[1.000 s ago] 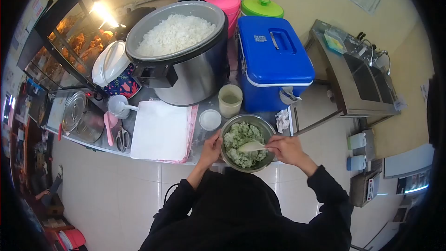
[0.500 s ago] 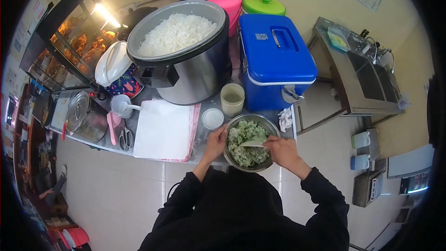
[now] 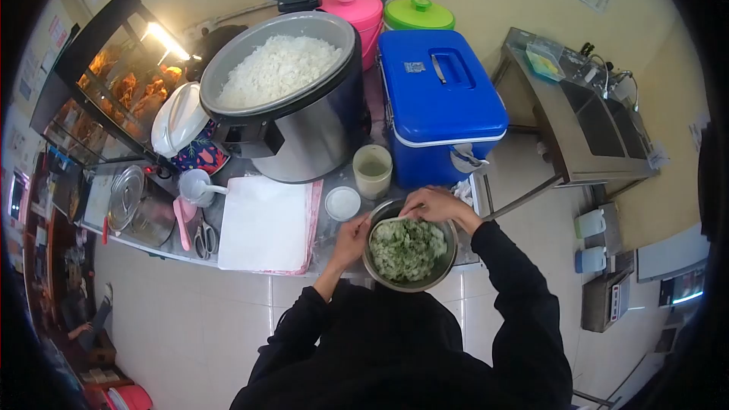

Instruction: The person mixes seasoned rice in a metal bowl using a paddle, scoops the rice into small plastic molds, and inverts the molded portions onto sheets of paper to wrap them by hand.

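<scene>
"What stands furthest left?"
"A lit glass food case (image 3: 125,87) in the upper left. Lower down come a pink spatula (image 3: 182,224), scissors (image 3: 206,240) and a stack of white paper (image 3: 262,224), left of centre."
"And above the paper?"
"A big rice cooker (image 3: 307,144) at upper centre, lid raised, heaped with white rice (image 3: 281,68)."
"Where's the left hand (image 3: 350,239)?"
"Just below centre, clamped on the left rim of a metal bowl (image 3: 412,286). The bowl sits slightly right of that, holding a pale mix (image 3: 410,250) flecked with green."
"The right hand (image 3: 430,205)?"
"Over the bowl's upper rim, fingers together on a pale paddle (image 3: 390,220); little of it shows."
"Further right?"
"A blue cooler (image 3: 440,99), then a metal sink (image 3: 601,118) at upper right."
</scene>
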Available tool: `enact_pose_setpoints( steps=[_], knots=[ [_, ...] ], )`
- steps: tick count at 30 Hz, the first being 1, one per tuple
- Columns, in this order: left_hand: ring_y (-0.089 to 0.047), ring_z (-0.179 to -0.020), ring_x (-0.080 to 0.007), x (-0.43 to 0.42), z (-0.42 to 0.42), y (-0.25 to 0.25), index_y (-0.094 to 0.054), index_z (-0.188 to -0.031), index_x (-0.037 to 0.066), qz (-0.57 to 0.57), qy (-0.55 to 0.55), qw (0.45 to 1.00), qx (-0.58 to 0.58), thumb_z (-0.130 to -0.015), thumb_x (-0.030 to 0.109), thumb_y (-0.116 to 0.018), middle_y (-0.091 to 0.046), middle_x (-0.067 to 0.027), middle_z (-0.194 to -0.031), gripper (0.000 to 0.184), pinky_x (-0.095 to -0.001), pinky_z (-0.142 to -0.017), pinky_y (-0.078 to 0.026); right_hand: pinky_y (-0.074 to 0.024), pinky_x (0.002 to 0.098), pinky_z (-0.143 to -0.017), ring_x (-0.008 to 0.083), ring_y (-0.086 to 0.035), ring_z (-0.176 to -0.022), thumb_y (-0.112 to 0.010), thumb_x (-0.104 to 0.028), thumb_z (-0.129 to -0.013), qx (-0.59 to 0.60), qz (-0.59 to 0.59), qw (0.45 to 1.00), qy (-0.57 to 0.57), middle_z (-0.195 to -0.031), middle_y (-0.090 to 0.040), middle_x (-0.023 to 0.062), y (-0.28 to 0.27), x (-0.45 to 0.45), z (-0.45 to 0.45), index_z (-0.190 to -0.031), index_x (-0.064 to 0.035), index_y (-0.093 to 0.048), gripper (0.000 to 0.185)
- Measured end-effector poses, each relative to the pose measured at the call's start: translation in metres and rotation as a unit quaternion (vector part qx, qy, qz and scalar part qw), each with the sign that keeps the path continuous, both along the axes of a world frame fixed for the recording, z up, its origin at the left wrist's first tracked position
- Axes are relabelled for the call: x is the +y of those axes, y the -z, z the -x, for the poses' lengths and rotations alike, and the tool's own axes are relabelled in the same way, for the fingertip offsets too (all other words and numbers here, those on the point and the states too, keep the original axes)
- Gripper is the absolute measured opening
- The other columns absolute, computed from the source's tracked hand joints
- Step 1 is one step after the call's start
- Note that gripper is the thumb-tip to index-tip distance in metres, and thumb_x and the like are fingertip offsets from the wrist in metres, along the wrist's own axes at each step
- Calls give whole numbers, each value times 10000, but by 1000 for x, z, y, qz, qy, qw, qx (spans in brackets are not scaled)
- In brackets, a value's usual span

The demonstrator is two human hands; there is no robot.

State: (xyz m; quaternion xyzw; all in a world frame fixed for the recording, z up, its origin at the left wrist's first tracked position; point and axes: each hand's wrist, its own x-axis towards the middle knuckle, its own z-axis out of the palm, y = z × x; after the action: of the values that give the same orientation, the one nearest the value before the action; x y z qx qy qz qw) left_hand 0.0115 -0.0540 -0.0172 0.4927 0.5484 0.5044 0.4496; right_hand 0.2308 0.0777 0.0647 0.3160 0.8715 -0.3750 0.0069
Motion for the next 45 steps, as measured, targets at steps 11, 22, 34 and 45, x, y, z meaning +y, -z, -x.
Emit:
enact_pose_setpoints(
  steps=[11, 22, 34, 45],
  knots=[
    [-595, -795, -82, 32, 18, 13, -680, -1138, -20, 6, -5, 999, 42, -990, 182, -574, -706, -59, -912, 273, -255, -728, -481, -531, 355, -645, 205, -685, -799, -603, -152, -890, -29, -162, 985, 42, -1012, -672, -48, -24, -114, -94, -1071, -244, -739, 244],
    [-513, -685, -69, 10, 21, 23, -668, -1165, -6, -21, -27, 995, 96, -1002, 214, -560, -642, -16, -768, 294, -250, -636, -446, -528, 367, -624, 203, -689, -767, -623, -53, -774, -94, -229, 964, 92, -1039, -644, -60, -26, -137, -70, -1009, -231, -745, 319],
    [-443, -636, -70, -7, 8, 25, -648, -1154, -29, -47, -108, 990, 73, -997, 196, -553, -557, -66, -681, 290, -271, -571, -400, -522, 379, -594, 213, -686, -718, -643, -83, -792, -59, -227, 960, 155, -940, -669, -55, -67, -136, -37, -904, -198, -759, 198],
    [-608, -746, -126, -25, -11, 18, -647, -1188, -13, -20, -166, 983, 81, -1013, 178, -502, -694, -185, -860, 296, -303, -674, -485, -522, 371, -571, 228, -685, -666, -627, -78, -773, -54, -251, 944, 207, -926, -672, -24, -58, -160, -20, -896, -164, -759, 199]
  ],
)
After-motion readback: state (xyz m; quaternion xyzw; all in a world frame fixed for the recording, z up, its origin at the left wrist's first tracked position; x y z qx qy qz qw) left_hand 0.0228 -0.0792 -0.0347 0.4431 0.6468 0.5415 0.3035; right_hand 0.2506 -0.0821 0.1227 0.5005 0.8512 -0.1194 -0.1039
